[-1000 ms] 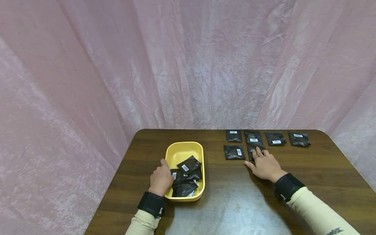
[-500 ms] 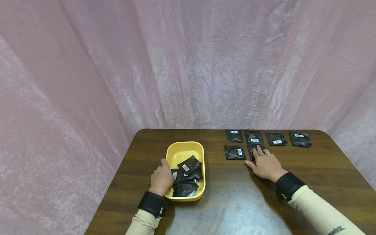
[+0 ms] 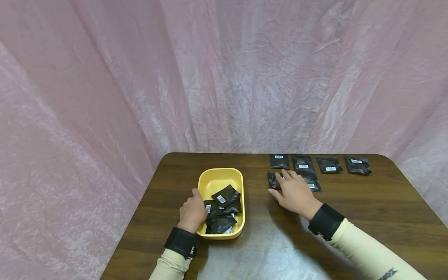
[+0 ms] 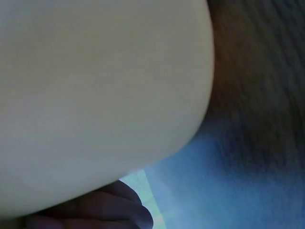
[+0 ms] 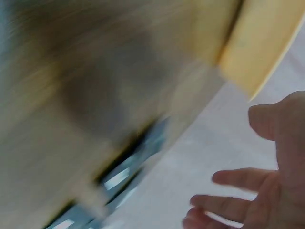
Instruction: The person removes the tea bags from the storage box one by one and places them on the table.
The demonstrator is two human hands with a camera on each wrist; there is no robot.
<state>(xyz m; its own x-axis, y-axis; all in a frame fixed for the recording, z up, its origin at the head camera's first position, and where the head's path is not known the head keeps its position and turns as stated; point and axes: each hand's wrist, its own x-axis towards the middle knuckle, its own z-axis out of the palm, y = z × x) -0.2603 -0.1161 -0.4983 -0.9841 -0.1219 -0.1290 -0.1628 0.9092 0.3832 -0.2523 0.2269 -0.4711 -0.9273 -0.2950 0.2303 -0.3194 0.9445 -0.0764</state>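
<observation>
Across a wooden bench (image 3: 367,210), six black packets (image 3: 303,161) lie in two rows, others (image 3: 227,194) left in a yellow tub (image 3: 214,183) held by a person's left grip (image 3: 191,213), the right grip (image 3: 295,195) spread over the near row's left packet (image 3: 273,182).

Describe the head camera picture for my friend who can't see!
A left hand holds a yellow rectangular tub of flat black packets; the right hand is over the nearer of two packet rows on a brown wooden table before pink cloth.

head view high, facing forward and down over table (image 3: 257,206); wrist views close; head, right wrist share yellow tray (image 3: 214,186).
</observation>
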